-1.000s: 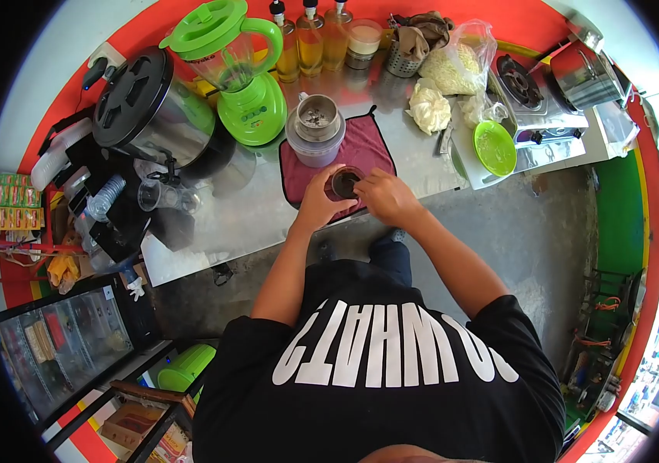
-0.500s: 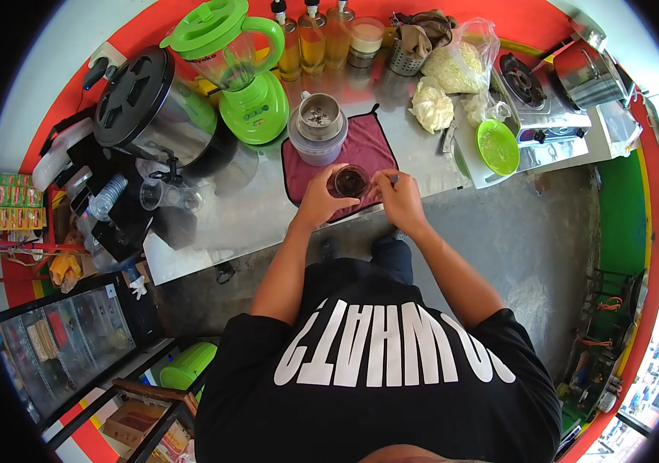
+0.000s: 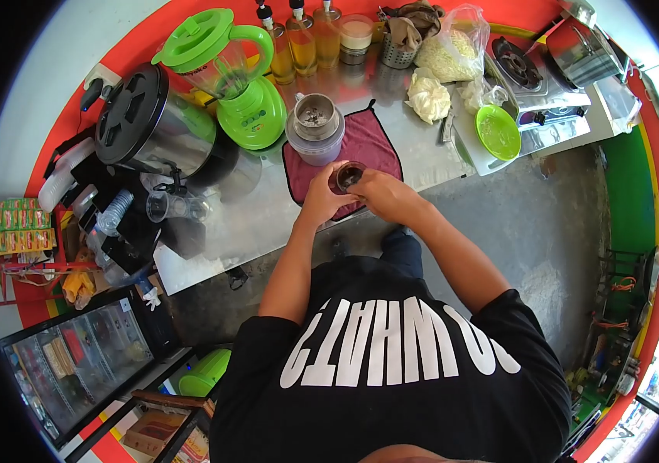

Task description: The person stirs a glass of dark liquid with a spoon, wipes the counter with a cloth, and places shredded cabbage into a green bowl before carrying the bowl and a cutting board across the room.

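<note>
My left hand [image 3: 325, 197] is wrapped round the side of a small clear glass [image 3: 341, 185] with dark contents. The fingers of my right hand [image 3: 383, 194] are pinched together at the glass's right rim, partly over its mouth; whatever they grip is hidden. Beneath both hands lies a maroon cloth [image 3: 372, 139] with dark edging. Just beyond the glass, a metal cup [image 3: 316, 116] with dark bits inside sits on top of a pale lidded container [image 3: 320, 148].
A green blender [image 3: 252, 116] and a large steel dispenser [image 3: 183, 131] stand to the left. Pump bottles [image 3: 301, 46] line the back. On the right are a green bowl [image 3: 498, 133], a knife [image 3: 446, 127] and a gas stove [image 3: 534, 85]. Plastic cups [image 3: 167, 207] lie near the left edge.
My right hand has moved left from beside the glass to over its rim. A small grey end that showed between its fingers is now out of sight. My left hand keeps its hold.
</note>
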The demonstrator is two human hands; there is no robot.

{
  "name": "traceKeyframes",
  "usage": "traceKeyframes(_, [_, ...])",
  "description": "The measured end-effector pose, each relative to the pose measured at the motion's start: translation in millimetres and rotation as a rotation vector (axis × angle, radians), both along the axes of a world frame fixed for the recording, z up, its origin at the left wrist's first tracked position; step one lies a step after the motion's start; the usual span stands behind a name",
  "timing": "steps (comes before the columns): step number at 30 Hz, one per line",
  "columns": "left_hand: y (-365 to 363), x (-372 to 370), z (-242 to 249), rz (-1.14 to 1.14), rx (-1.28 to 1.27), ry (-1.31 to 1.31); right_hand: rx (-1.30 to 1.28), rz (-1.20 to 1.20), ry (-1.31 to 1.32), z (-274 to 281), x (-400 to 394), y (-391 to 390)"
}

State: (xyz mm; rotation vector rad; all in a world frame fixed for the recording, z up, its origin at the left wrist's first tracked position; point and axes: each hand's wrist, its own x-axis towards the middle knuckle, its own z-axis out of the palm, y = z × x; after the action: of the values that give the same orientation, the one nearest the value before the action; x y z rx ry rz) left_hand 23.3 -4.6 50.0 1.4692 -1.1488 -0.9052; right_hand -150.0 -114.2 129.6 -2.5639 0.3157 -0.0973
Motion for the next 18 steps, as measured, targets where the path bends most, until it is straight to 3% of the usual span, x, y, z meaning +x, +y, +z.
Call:
traceKeyframes(5, [-1, 0, -2, 0.010, 0.002, -0.023, 0.069, 0.025, 0.093, 31, -9, -7])
traceKeyframes(8, [-1, -1, 0, 0.023, -0.001, -0.041, 0.038, -0.083, 0.112, 45, -6, -7])
traceKeyframes(11, [-1, -1, -3, 0.020, -0.008, -0.038, -0.023, -0.170, -0.007, 40, 4, -3])
traceKeyframes(15, [-3, 2, -19, -0.007, 0.016, 0.152, -0.024, -0.006, -0.041, 34, 6, 8])
traceKeyframes(18, [-1, 1, -6, 0.007, -0.027, -0.027, 0.001, 0.063, 0.032, 33, -2, 3])
